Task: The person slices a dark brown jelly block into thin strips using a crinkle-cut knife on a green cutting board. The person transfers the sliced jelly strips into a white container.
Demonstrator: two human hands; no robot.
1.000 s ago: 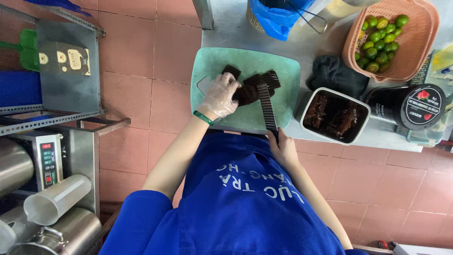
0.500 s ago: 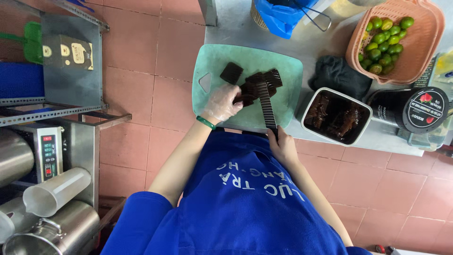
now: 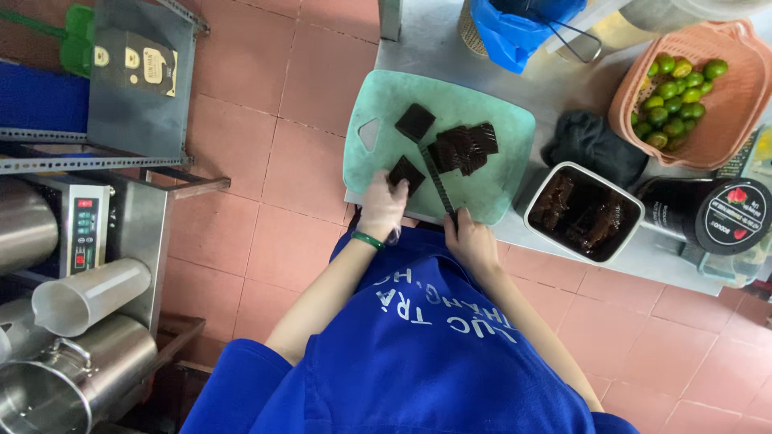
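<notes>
Standing at the far left are rounded stainless steel pots (image 3: 76, 366) and a pale translucent plastic jug (image 3: 84, 296) lying on its side, next to a steel machine with a small control panel (image 3: 84, 233). Above them a grey metal shelf (image 3: 137, 76) carries a dark flat box (image 3: 133, 60), and the floor is of reddish square tiles (image 3: 281, 161).

Further right, a pale green plastic cutting board (image 3: 482, 112) lies on the grey table (image 3: 418, 48). The person's left hand (image 3: 382, 210), in a thin clear glove with a green band at the wrist, rests at the near edge of the board; its grip is pressed down on a dark brown square slab (image 3: 407, 173), fingers curled over it. Another dark square piece (image 3: 415, 122) lies apart, higher on the board. The right hand (image 3: 470, 241) has its grip closed around the handle of a long dark knife (image 3: 437, 183), whose blade runs up between the held slab and a fanned stack of dark slices (image 3: 465, 147) in the board's middle.

Beyond the board sit a crumpled black cloth (image 3: 591, 145), a white-rimmed rectangular tub of dark brown chunks (image 3: 583, 213), and a black round-lidded jar (image 3: 708, 215). At the upper right, a pink plastic basket (image 3: 724, 104) holds small green limes (image 3: 675, 88). A blue plastic bag (image 3: 515, 28) stands at the top.
</notes>
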